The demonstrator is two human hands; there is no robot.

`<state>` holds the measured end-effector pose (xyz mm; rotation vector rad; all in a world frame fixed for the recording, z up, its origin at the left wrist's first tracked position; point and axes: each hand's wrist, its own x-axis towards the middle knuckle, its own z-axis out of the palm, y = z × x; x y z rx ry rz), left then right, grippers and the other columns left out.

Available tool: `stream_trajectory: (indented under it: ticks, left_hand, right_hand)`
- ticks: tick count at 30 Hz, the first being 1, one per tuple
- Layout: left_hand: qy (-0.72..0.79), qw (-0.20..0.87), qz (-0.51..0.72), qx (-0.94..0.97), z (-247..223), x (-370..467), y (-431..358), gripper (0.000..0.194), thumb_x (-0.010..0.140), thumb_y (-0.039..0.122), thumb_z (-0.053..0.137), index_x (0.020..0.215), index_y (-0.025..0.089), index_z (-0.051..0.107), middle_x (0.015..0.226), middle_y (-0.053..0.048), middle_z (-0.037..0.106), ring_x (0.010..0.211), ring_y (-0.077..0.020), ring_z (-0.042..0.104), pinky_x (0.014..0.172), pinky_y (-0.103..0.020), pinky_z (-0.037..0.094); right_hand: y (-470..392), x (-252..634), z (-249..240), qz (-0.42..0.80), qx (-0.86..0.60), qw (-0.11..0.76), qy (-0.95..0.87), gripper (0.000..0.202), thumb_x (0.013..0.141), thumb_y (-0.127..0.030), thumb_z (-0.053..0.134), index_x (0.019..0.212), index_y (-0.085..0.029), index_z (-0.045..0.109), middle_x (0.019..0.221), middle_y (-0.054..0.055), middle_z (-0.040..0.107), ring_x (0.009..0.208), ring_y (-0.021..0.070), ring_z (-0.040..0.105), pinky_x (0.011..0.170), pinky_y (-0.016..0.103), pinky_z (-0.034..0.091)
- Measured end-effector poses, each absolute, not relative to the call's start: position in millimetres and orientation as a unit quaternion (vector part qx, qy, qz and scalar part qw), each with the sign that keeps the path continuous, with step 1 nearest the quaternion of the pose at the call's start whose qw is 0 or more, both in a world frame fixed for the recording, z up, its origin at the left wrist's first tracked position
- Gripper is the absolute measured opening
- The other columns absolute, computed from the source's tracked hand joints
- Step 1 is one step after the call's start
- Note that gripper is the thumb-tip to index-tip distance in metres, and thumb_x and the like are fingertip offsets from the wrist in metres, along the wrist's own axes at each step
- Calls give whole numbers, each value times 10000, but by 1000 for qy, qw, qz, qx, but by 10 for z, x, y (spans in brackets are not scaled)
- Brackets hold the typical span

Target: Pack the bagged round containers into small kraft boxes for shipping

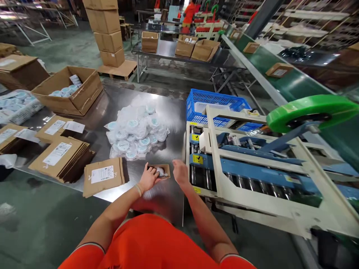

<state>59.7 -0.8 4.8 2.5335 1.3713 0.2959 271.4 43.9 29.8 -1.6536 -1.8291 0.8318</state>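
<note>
My left hand (148, 178) grips the left end of a small open cardboard box (166, 169) near the table's front edge. Inside the box lies a clear plastic-wrapped item (160, 172), partly covered by my fingers. Just right of the box, apart from it, my right hand (181, 172) is raised near the table's right edge. Its fingers are blurred, so whether they are closed or hold anything cannot be made out. Beyond the box lies a heap of bubble-wrapped round items (134, 130) with pale blue labels.
Flattened labelled cartons (103, 176) and a carton stack (57, 158) lie leftward. An open carton (84, 97) of round items stands behind them. A roller taping machine (207, 149) with a green tape roll (311, 108) adjoins the metal table (174, 201); a blue crate (190, 104) sits behind it.
</note>
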Motion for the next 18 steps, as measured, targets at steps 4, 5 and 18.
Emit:
stream_trajectory:
  ticks: [4, 5, 18]
  left_hand:
    - [475, 129, 73, 868, 98, 621, -10, 230, 1013, 423, 701, 1034, 223, 815, 1260, -141, 723, 1253, -335, 600, 1277, -711, 273]
    - [474, 128, 67, 869, 109, 621, -2, 250, 1020, 431, 689, 1033, 217, 818, 1276, -148, 721, 1263, -337, 595, 1280, -712, 267]
    - [462, 123, 51, 877, 155, 585, 2, 289, 1036, 501, 652, 1091, 308, 860, 1280, -134, 696, 1292, -341, 548, 1257, -729, 262]
  right_hand:
    - [403, 2649, 156, 352, -631, 269, -636, 84, 777, -212, 627, 704, -224, 665, 659, 5, 664, 624, 190, 622, 629, 293, 518]
    - [405, 2596, 125, 355, -626, 268, -641, 89, 752, -203, 637, 665, -223, 646, 653, 3, 657, 626, 182, 613, 634, 284, 509]
    - [495, 2887, 65, 406, -540, 223, -703, 194, 773, -375, 713, 714, -205, 642, 590, -29, 611, 560, 155, 567, 570, 262, 459]
